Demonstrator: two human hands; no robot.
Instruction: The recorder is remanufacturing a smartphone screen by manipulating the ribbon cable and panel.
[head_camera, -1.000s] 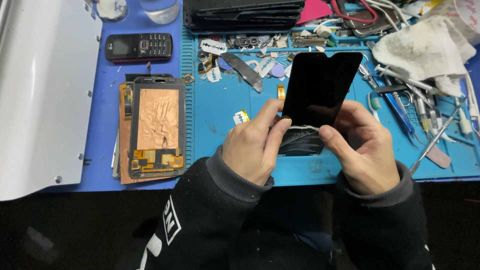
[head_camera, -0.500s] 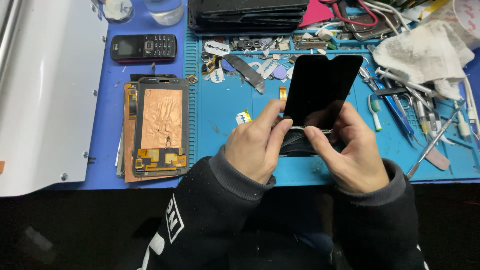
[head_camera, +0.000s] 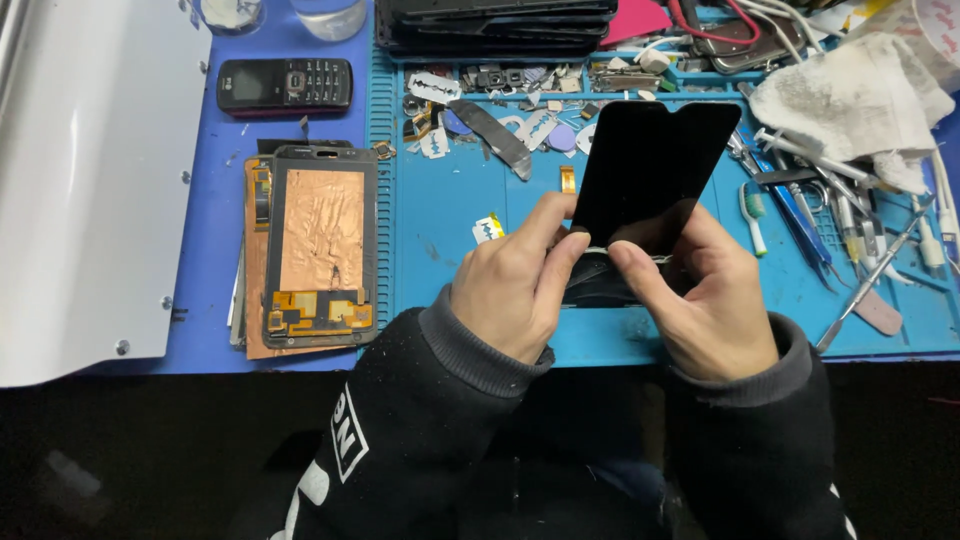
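Note:
A black phone screen panel (head_camera: 655, 170) stands tilted above the blue work mat (head_camera: 450, 220). My left hand (head_camera: 515, 285) pinches its lower left edge between thumb and fingers. My right hand (head_camera: 700, 300) grips the lower right edge, thumb pressed near a thin pale strip along the bottom. Under both hands lies a dark rounded object (head_camera: 600, 285), mostly hidden.
A disassembled phone frame with copper foil (head_camera: 320, 245) lies on the left. A small black keypad phone (head_camera: 285, 85) sits behind it. A grey metal panel (head_camera: 90, 180) fills the far left. Tweezers, a brush and tools (head_camera: 840, 230) and a white cloth (head_camera: 850, 100) crowd the right.
The screen panel has stayed in both hands with only a slight shift of the fingers along its bottom edge. The view has moved a little.

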